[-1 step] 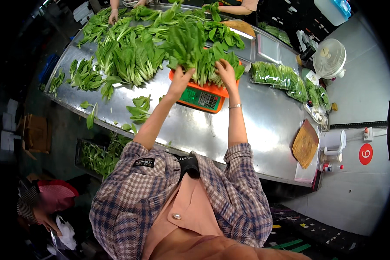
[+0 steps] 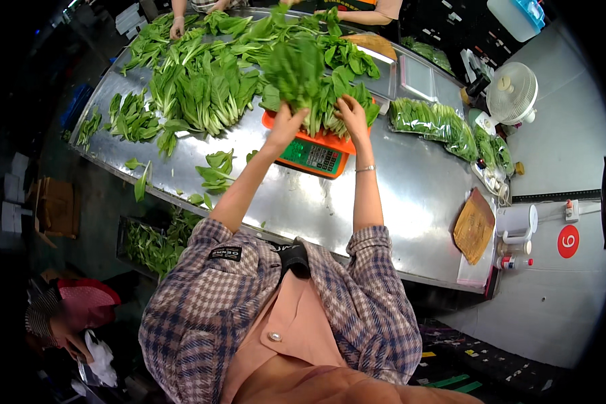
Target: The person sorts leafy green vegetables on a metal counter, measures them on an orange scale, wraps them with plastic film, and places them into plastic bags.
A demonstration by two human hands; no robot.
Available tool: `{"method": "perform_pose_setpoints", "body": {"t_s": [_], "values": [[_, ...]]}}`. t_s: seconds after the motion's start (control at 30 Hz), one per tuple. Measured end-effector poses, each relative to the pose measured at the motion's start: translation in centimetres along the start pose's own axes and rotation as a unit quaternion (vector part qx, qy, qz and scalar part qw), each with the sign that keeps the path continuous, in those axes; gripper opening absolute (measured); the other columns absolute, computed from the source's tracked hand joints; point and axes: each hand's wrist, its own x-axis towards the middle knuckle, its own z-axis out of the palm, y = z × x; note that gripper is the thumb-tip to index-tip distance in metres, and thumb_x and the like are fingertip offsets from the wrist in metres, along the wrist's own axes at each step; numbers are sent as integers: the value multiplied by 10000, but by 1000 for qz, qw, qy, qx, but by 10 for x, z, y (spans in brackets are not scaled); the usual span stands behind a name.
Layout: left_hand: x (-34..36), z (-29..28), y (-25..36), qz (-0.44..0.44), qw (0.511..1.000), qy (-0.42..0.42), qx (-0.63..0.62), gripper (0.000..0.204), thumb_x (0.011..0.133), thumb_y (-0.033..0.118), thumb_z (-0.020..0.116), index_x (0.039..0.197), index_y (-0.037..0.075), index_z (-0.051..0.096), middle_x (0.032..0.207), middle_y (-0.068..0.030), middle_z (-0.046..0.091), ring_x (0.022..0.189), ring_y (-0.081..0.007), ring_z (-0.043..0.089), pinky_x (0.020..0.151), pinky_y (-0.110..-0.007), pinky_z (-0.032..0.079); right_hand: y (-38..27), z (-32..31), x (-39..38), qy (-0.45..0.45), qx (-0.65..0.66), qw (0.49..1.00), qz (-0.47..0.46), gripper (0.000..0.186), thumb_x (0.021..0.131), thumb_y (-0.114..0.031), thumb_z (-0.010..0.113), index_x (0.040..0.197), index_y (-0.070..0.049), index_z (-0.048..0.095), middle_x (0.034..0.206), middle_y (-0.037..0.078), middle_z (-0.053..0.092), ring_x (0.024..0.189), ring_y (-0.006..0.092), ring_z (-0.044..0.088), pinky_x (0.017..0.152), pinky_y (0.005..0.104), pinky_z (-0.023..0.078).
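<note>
the weighing looked about midway: sealed bags of greens [image 2: 432, 121] already lay at the right of the steel table [image 2: 411, 195], while a big loose heap of leafy greens [image 2: 202, 87] in the upper left of the frame was not yet portioned. the bunch of greens [image 2: 310, 81] stood stems down on the orange scale [image 2: 310, 151] at upper centre. both forearms stretched straight out over the table; the left hand [image 2: 286, 124] closed round the stems on one side, the right hand [image 2: 351, 116] gripped them from the other, fingers curled, wrists raised slightly
</note>
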Motion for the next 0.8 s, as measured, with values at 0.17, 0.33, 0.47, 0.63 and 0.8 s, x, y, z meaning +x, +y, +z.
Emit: {"method": "perform_pose_setpoints", "body": {"t_s": [0.17,0.33,0.47,0.63,0.8], "values": [[11,2,-27,27,933,27,359,722,659,183,644,1191,-40,210,1031,-299,439,963,-443,433,816,-427,386,-18,35,-15,4,-22,999,41,390,771,-281,594,904,77,516,861,168,596,752,214,594,623,278,459],[14,-9,-3,36,926,-23,374,651,674,246,655,1165,-6,308,956,-243,523,886,-392,515,743,-415,429,-47,38,-25,76,-259,960,-78,366,702,-229,635,866,63,487,785,241,569,758,384,549,655,408,426],[31,-28,-3,-64,929,-28,362,532,658,302,681,1070,57,449,763,-152,600,769,-323,579,683,-402,445,-41,53,-15,86,-320,936,-119,355,691,-221,645,856,48,483,777,245,566,772,396,542,655,433,421],[32,-42,-7,-85,928,-36,360,483,654,303,691,1023,51,504,755,-138,611,684,-261,595,606,-347,452,-43,50,-19,80,-298,948,-80,322,681,-224,657,772,45,506,770,251,568,747,398,544,653,435,425],[1,-72,-2,-8,962,34,269,361,708,251,654,945,3,542,738,-130,612,645,-216,594,572,-306,453,-61,20,-60,142,-376,905,-137,367,705,-225,652,917,55,544,772,197,593,700,328,580,630,370,456]]}}
